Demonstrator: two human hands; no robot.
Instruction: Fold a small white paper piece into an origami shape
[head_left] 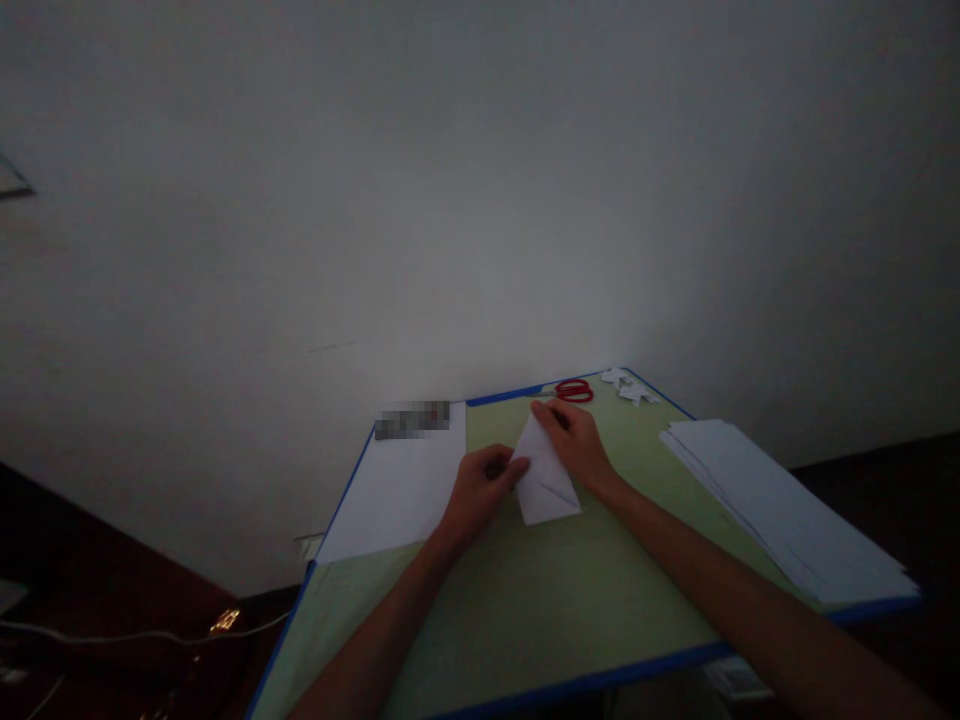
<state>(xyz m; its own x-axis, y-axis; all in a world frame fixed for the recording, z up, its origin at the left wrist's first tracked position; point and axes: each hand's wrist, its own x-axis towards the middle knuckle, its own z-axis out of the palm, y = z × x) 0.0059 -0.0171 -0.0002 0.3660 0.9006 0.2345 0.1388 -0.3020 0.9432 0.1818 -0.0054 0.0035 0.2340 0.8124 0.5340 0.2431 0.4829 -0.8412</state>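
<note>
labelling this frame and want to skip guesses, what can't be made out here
All in the head view:
1. The print atop the sheet is blurred out, unreadable.
2. Of the scissors only the red handles show clearly; the right hand covers the blades.
3. The left edge of the paper lies under the left hand; pinched or only pressed, cannot tell.
4. The scraps are too small and dim for shapes.
5. The floor, lower left, is too dark to name things.

one left hand (480,490), one right hand (577,442), one folded paper (549,492), one scissors (574,391), one sheet (397,490), one stack (780,510).
</note>
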